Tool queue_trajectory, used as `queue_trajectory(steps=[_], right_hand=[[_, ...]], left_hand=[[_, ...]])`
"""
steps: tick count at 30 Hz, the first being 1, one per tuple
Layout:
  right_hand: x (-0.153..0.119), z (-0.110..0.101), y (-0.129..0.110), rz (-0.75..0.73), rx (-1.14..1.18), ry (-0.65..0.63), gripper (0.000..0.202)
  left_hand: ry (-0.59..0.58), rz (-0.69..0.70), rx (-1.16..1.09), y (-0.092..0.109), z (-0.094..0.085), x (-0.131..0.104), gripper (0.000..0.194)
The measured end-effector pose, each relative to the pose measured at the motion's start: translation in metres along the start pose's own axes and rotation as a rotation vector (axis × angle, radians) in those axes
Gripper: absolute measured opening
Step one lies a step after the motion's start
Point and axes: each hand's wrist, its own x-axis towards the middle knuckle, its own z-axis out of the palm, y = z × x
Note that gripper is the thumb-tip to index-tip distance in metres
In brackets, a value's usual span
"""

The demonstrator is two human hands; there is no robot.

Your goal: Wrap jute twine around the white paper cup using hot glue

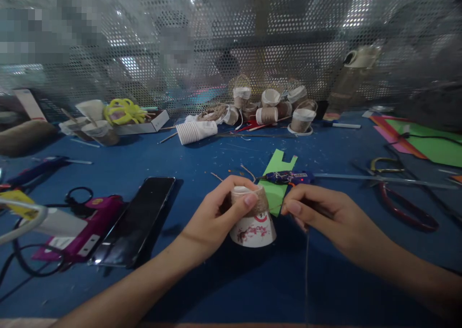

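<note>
A white paper cup [252, 232] with a pink blossom print is upside down in front of me, its upper part wrapped in brown twine [260, 203]. My left hand [231, 203] grips it, thumb across the wrapped part and fingers behind. Just right of the cup, my right hand [314, 207] pinches the loose run of twine, whose tail hangs down toward the table's front edge. Behind the hands, a blue glue gun [288, 177] with a long clear glue stick [353, 177] lies on a cut piece of green paper [276, 164].
Red-handled scissors [407, 212] lie at right, near coloured paper sheets [426, 140]. A phone [140, 222] and a magenta power strip [86, 227] with cables are at left. Stacked paper cups [197, 131] and several twine-wrapped cups [303, 120] stand along the back, before a perforated metal screen [216, 39].
</note>
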Motion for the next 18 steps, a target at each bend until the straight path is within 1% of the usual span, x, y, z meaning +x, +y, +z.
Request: queue_trajectory(steps=[4, 10, 18], right_hand=[[-0.0003, -0.0001, 0.0000, -0.023, -0.014, -0.001, 0.032], [-0.0002, 0.0006, -0.0004, -0.031, -0.054, 0.007, 0.028], [-0.0004, 0.0020, -0.0039, -0.061, -0.056, 0.001, 0.030]], left_hand=[[-0.016, -0.029, -0.020, 0.0016, 0.0005, -0.0007, 0.028], [0.015, -0.055, -0.068, 0.0024, 0.0020, -0.0001, 0.026], [-0.027, -0.079, -0.170, -0.0021, 0.0008, -0.0019, 0.027]])
